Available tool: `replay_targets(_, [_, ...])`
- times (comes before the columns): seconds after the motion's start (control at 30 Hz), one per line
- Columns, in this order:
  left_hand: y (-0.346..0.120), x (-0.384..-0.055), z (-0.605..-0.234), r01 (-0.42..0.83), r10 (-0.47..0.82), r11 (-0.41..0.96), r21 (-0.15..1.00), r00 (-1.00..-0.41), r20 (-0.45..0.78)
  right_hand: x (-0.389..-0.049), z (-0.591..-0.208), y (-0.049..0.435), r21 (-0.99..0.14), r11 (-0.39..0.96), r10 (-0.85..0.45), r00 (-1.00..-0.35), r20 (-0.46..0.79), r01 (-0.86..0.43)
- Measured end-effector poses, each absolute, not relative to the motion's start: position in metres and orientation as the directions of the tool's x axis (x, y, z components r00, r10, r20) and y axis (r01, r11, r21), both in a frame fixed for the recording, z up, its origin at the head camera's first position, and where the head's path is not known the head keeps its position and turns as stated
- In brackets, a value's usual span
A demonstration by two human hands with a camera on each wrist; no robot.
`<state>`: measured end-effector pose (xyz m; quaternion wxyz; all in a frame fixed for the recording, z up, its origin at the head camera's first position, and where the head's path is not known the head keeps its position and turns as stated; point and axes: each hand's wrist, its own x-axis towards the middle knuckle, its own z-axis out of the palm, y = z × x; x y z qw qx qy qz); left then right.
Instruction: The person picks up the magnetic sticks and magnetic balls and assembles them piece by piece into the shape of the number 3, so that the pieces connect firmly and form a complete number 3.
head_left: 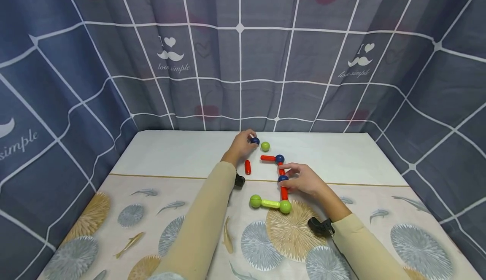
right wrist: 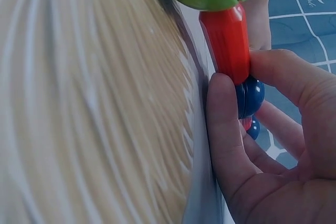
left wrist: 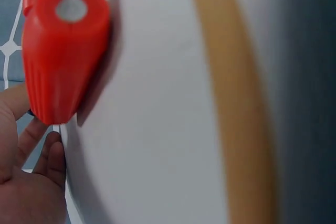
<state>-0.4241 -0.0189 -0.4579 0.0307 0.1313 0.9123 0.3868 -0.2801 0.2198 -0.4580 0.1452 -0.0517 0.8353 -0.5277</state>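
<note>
My left hand (head_left: 241, 144) holds a dark blue ball (head_left: 255, 141) at the far part of the white surface. A green ball (head_left: 265, 146) lies just right of it. Short of that hand lies a loose red rod (head_left: 248, 167), whose end shows a round metal disc in the left wrist view. With thumb and fingers, my right hand (head_left: 305, 179) pinches a joined chain at a blue ball (right wrist: 251, 98) and the red rod (right wrist: 228, 45) against it. Beyond that, the chain has another blue ball (head_left: 279, 158) and a red rod (head_left: 268, 158) pointing left.
At the chain's near end, a green ball (head_left: 285, 206), a light green rod (head_left: 271, 204) and a second green ball (head_left: 255, 201) lie in line on the patterned cloth (head_left: 205, 229). A grey checked curtain (head_left: 220, 98) stands behind and at both sides.
</note>
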Motion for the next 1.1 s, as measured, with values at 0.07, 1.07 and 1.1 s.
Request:
replay_targets(0.07, [-0.019,-0.425,-0.459,0.211,0.259,0.664,0.718,-0.965,0.044,-0.280,-0.458,0.220,-0.898,0.435,-0.243,-0.951,-0.189,0.067])
replay_targets(1.07, [-0.049,-0.393,-0.450,0.230,0.374,0.567,0.791,-0.928,0.001,-0.281,-0.459,0.219,-0.890,0.449,-0.235,-0.951,-0.201,0.077])
replay_targets(1.1, [-0.049,-0.392,-0.449,0.232,0.384,0.566,0.791,-0.923,-0.005,-0.281,-0.459,0.219,-0.889,0.451,-0.233,-0.951,-0.202,0.078])
